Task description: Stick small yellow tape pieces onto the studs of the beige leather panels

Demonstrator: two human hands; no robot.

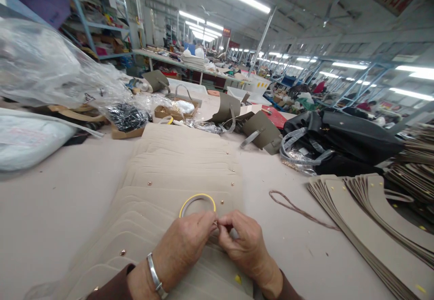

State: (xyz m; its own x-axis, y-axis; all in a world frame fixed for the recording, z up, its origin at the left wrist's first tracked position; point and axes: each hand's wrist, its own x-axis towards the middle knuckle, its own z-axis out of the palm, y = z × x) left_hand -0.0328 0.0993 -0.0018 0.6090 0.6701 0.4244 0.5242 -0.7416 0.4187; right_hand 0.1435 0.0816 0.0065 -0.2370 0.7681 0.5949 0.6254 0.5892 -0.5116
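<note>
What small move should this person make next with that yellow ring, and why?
Probably a gentle tug on the yellow ring: the left hand and right hand pinch together at its lower edge, just above the stacked beige leather panels.

The left hand (181,250) and right hand (246,245) meet at the fingers (209,218), pinching the end of a thin yellow loop (197,199) above a fanned stack of riveted beige leather panels (169,178) on the desk (50,209).
</note>
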